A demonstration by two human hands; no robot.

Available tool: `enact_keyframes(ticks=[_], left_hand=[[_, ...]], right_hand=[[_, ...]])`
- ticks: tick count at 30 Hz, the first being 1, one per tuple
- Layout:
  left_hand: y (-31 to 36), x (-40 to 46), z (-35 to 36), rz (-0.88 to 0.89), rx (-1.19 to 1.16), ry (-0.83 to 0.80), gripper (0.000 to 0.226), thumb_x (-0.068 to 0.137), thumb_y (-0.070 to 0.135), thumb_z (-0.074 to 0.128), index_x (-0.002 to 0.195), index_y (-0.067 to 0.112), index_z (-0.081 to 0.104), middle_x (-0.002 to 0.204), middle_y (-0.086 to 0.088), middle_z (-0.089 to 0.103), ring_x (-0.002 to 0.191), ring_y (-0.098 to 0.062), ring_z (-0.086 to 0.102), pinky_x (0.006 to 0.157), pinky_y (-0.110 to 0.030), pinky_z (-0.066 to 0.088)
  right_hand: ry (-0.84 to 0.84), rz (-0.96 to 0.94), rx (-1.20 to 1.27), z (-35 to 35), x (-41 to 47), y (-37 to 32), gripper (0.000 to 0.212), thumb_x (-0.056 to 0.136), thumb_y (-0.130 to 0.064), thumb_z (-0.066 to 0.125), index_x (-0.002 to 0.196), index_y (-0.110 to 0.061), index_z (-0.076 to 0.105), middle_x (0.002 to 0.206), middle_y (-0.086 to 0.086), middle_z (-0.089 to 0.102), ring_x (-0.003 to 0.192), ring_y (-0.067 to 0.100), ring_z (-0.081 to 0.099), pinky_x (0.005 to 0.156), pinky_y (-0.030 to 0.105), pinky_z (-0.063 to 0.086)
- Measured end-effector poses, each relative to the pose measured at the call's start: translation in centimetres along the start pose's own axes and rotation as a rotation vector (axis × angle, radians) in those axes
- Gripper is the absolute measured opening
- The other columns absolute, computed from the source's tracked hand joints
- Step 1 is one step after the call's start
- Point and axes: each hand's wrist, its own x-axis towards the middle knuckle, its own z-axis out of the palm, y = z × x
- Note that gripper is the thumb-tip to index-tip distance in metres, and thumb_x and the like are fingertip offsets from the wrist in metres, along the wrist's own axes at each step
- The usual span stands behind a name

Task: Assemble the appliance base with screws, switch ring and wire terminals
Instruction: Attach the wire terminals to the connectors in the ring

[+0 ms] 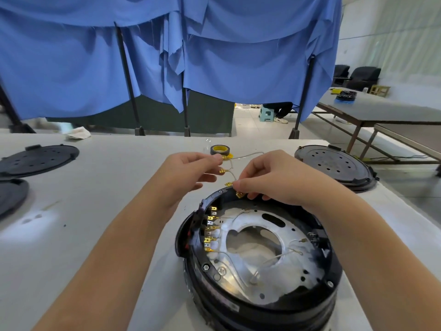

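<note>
From the head view, your left hand (191, 168) and right hand (269, 177) pinched the wire terminals (239, 194) above the appliance base (257, 259), at its far rim. You seemed mid-wiring; next probably called for seating a terminal.

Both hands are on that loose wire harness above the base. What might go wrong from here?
1. The wire harness carries several brass terminals; one may go on the wrong tab in the terminal row inside the appliance base.
2. The thin wire between left hand and right hand may kink or pull from a crimp.
3. Slack may snag the tape roll behind.
</note>
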Motion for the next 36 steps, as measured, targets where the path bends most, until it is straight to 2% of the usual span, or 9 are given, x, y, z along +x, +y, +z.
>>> enact_keyframes(ticks=[4,10,12,14,16,21,26,32,36], left_hand=[[-0.3,0.0,0.1,-0.061,0.066,-0.011,0.025,0.086,0.043,0.065,0.091,0.020,0.073,0.082,0.008,0.076,0.079,-0.009,0.069,0.079,-0.030,0.049],[-0.2,-0.1,0.4,-0.080,0.079,0.000,0.015,0.089,0.028,0.064,0.088,0.017,0.075,0.077,0.005,0.075,0.078,-0.013,0.067,0.080,-0.033,0.051],[-0.1,-0.1,0.4,-0.081,0.088,-0.012,0.014,0.088,0.025,0.065,0.085,0.016,0.075,0.077,0.004,0.075,0.078,-0.013,0.067,0.083,-0.034,0.051],[0.1,-0.3,0.3,-0.077,0.109,-0.047,0.014,0.088,0.024,0.065,0.083,0.016,0.075,0.077,0.002,0.075,0.075,-0.011,0.066,0.084,-0.034,0.050],[0.2,-0.5,0.3,-0.071,0.149,-0.107,0.014,0.087,0.023,0.065,0.080,0.016,0.076,0.079,0.001,0.074,0.074,-0.010,0.065,0.084,-0.033,0.048],[0.4,-1.0,0.8,-0.077,0.245,-0.221,0.016,0.085,0.026,0.067,0.085,0.014,0.076,0.079,0.004,0.073,0.075,-0.009,0.063,0.085,-0.031,0.048],[0.3,-1.0,1.0,-0.108,0.308,-0.177,0.014,0.084,0.029,0.069,0.081,0.018,0.076,0.084,0.001,0.070,0.081,-0.012,0.060,0.076,-0.027,0.046],[0.1,-0.9,1.1,-0.121,0.294,-0.137,0.012,0.081,0.026,0.069,0.072,0.021,0.074,0.082,0.000,0.065,0.084,-0.016,0.056,0.073,-0.029,0.042],[0.0,-0.7,1.5,-0.129,0.311,-0.112,0.010,0.081,0.025,0.067,0.074,0.021,0.074,0.091,-0.003,0.064,0.090,-0.018,0.055,0.073,-0.030,0.041]], right_hand=[[0.006,-0.027,-0.008,0.5,-0.4,0.1,0.016,0.079,-0.038,0.074,0.074,-0.023,0.070,0.069,-0.007,0.072,0.065,0.003,0.067,0.070,0.028,0.057],[-0.011,-0.053,-0.039,0.9,-0.9,0.0,0.016,0.080,-0.037,0.073,0.077,-0.021,0.071,0.074,-0.005,0.073,0.075,0.012,0.069,0.080,0.034,0.058],[-0.028,-0.066,-0.090,0.6,-1.2,0.0,0.017,0.079,-0.040,0.073,0.078,-0.023,0.071,0.073,-0.006,0.073,0.073,0.011,0.069,0.077,0.032,0.058],[-0.032,-0.086,-0.072,0.0,-1.7,0.0,0.016,0.079,-0.039,0.073,0.078,-0.024,0.070,0.068,-0.007,0.072,0.061,0.007,0.068,0.060,0.024,0.058],[0.016,-0.135,-0.006,-0.7,-2.0,0.0,0.011,0.080,-0.034,0.074,0.077,-0.024,0.070,0.064,-0.009,0.070,0.047,0.002,0.061,0.046,0.012,0.045],[0.253,-0.245,-0.147,-0.8,-1.8,0.8,0.007,0.081,-0.038,0.070,0.077,-0.032,0.068,0.072,-0.019,0.065,0.062,-0.010,0.054,0.054,0.010,0.037],[0.096,-0.074,-0.182,0.9,-0.4,1.8,0.011,0.086,-0.039,0.066,0.082,-0.029,0.070,0.081,-0.013,0.067,0.075,0.001,0.060,0.064,0.017,0.047],[0.040,-0.093,-0.043,1.1,0.2,2.2,0.006,0.080,-0.033,0.073,0.079,-0.027,0.072,0.072,-0.009,0.070,0.063,0.000,0.062,0.059,0.013,0.048],[0.028,-0.064,0.017,1.4,0.6,2.5,0.006,0.081,-0.031,0.073,0.078,-0.025,0.072,0.074,-0.005,0.073,0.068,0.006,0.067,0.065,0.018,0.054]])
